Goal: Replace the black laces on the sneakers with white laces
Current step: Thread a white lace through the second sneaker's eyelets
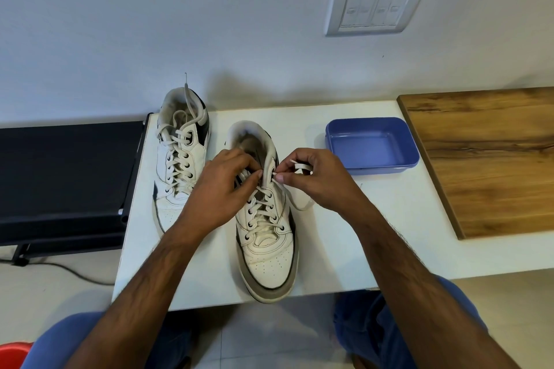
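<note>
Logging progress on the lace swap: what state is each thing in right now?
Far sneaker: fully laced white, ends loose.
Near sneaker: white laces partway up, top eyelets unfinished.
White lace: end pinched beside an upper eyelet.
Left hand: holding the sneaker's tongue area.
Right hand: pinching the lace.
Blue tray: open, nothing visible inside.

2 white sneakers with dark trim stand on the white table, toes toward the person. The left sneaker is fully laced in white, its loose ends trailing over the collar. The right sneaker carries a white lace through its lower eyelets; one free end loops onto the table beside it.
</note>
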`<action>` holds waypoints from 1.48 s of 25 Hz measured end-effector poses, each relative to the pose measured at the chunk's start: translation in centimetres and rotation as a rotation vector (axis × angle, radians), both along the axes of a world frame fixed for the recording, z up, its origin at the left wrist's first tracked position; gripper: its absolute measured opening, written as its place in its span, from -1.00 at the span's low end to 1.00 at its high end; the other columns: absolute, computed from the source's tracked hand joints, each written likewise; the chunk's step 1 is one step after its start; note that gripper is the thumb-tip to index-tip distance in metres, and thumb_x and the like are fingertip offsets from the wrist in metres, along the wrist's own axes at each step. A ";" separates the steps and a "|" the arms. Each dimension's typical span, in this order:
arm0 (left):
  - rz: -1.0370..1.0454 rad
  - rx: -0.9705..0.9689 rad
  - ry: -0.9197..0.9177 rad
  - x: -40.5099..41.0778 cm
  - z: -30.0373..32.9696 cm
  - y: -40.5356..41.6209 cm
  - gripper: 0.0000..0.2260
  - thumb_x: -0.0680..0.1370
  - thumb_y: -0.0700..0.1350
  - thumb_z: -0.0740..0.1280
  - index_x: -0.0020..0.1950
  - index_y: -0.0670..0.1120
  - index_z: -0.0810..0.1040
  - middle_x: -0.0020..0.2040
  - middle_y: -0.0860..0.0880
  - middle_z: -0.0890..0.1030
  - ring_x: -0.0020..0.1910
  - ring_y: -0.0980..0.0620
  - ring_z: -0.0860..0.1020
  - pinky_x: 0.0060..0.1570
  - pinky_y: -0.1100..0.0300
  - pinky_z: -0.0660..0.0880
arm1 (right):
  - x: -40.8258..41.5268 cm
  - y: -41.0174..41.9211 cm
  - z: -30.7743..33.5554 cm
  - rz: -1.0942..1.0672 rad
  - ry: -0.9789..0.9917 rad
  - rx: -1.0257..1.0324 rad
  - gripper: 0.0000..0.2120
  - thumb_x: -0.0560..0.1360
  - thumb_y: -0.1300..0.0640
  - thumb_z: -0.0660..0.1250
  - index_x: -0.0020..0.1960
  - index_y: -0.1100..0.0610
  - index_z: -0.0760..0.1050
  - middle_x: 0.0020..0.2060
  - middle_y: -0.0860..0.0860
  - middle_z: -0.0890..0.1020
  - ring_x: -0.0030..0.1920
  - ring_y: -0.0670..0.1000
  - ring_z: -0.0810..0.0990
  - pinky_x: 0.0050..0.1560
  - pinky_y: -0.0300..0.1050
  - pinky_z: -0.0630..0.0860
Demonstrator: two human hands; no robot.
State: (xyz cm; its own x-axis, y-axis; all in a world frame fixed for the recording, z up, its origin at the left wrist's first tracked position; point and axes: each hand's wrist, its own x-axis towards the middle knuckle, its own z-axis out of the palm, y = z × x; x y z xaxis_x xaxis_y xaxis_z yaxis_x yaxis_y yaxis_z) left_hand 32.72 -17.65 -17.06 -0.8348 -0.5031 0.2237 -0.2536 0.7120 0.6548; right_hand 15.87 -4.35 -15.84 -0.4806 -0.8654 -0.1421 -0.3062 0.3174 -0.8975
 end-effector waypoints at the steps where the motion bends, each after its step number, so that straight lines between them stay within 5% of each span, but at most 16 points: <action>1: 0.006 0.003 0.008 0.0 0.2 0.0 -0.94 0.56 -0.07 0.39 -0.07 -0.04 0.61 -0.12 0.12 0.57 -0.05 0.12 0.47 -0.04 0.12 0.41 | 0.0 0.0 0.0 0.002 -0.001 -0.001 -0.91 0.44 0.10 0.57 -0.08 0.01 0.70 -0.23 -0.21 0.69 -0.08 -0.21 0.64 0.00 -0.28 0.49; 7: 0.011 -0.123 0.032 0.2 0.6 0.1 -0.91 0.48 -0.19 0.52 -0.05 -0.07 0.67 -0.10 0.06 0.66 -0.09 0.03 0.61 -0.09 0.03 0.56 | -0.3 0.1 0.2 0.028 0.019 0.006 -0.93 0.46 0.09 0.55 -0.07 -0.01 0.72 -0.18 -0.16 0.72 -0.04 -0.16 0.66 0.06 -0.17 0.56; 12: -0.013 -0.118 0.082 0.2 0.2 -0.1 -0.92 0.46 -0.17 0.52 -0.07 -0.08 0.68 -0.10 0.07 0.66 -0.09 0.06 0.62 -0.10 -0.01 0.58 | 0.3 0.0 0.4 0.012 0.100 -0.022 -0.92 0.45 0.13 0.53 -0.12 -0.02 0.67 -0.24 -0.21 0.68 -0.14 -0.22 0.63 -0.10 -0.37 0.47; 22: 0.013 -0.083 0.159 -0.3 -1.1 0.2 -0.89 0.40 -0.18 0.45 -0.18 -0.04 0.55 -0.12 0.13 0.59 -0.11 0.03 0.59 -0.20 -0.16 0.50 | 0.9 -0.3 0.0 0.044 0.112 -0.117 -0.89 0.44 0.26 0.49 -0.11 0.07 0.65 -0.16 -0.13 0.70 -0.07 -0.14 0.67 0.08 -0.29 0.59; 26: 0.021 -0.225 0.217 -0.1 -1.3 0.6 -0.73 0.42 -0.27 0.49 -0.13 0.03 0.47 -0.07 0.04 0.60 -0.13 -0.01 0.59 -0.27 -0.12 0.47 | 0.8 -0.3 0.1 0.060 0.072 -0.132 -0.88 0.45 0.28 0.48 -0.12 0.06 0.65 -0.17 -0.10 0.71 -0.06 -0.10 0.67 0.10 -0.32 0.57; 30: 0.062 -0.376 0.154 -0.1 -0.8 1.5 -0.78 0.40 -0.32 0.48 -0.16 -0.08 0.49 -0.14 0.00 0.56 -0.19 -0.04 0.53 -0.28 0.03 0.36 | -0.1 -0.1 0.7 0.076 0.073 -0.108 -0.89 0.47 0.20 0.51 -0.10 0.00 0.69 -0.14 -0.15 0.71 -0.02 -0.16 0.65 0.04 -0.38 0.51; 34: -0.014 -0.341 0.098 0.4 0.6 1.1 -0.90 0.44 -0.17 0.37 -0.06 -0.06 0.56 0.01 0.03 0.55 0.02 -0.02 0.50 -0.11 0.03 0.30 | -2.2 0.2 1.4 -0.004 0.019 -0.126 -0.88 0.51 0.19 0.50 0.01 0.02 0.69 -0.09 -0.09 0.67 -0.08 -0.19 0.62 -0.04 -0.35 0.48; 37: -0.049 -0.492 0.020 0.2 0.8 2.2 -0.82 0.46 -0.05 0.39 0.04 -0.02 0.65 0.18 -0.04 0.55 0.20 -0.07 0.43 0.04 -0.01 0.27 | -3.1 0.3 1.4 -0.079 0.121 -0.139 -0.88 0.54 0.19 0.46 0.03 0.00 0.67 -0.01 -0.07 0.64 0.05 -0.19 0.60 0.00 -0.37 0.47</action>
State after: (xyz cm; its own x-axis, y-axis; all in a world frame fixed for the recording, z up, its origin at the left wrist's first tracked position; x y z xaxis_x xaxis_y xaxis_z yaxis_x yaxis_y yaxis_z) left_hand 32.90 -15.41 -16.21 -0.8480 -0.2939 0.4411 -0.2028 0.9487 0.2424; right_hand 12.82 -4.08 -14.41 -0.5541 -0.8315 0.0395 -0.3936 0.2199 -0.8926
